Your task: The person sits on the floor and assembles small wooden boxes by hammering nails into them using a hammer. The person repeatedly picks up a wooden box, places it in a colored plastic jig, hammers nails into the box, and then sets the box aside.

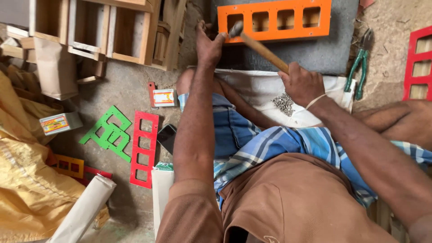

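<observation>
Down on the floor, the person sits cross-legged with an orange frame lying flat on a grey slab just beyond the knees. The right hand is clamped around the wooden handle of a hammer, gripping well back from the head, which gives the swing some reach; the metal head sits at the near left corner of the orange frame. The left hand rests at that same corner with its fingers pinched together, probably steadying a small nail, though the nail itself is too small to make out. Nearer the person than the frame, a white cloth is spread over the lap and carries a little heap of nails, close to the right hand for easy picking. Green-handled pliers lie to the right of the frame, at the slab's edge. Well to the left of it, on the floor, lie a red frame, a green cut-out and a small box, set aside out of the way.
</observation>
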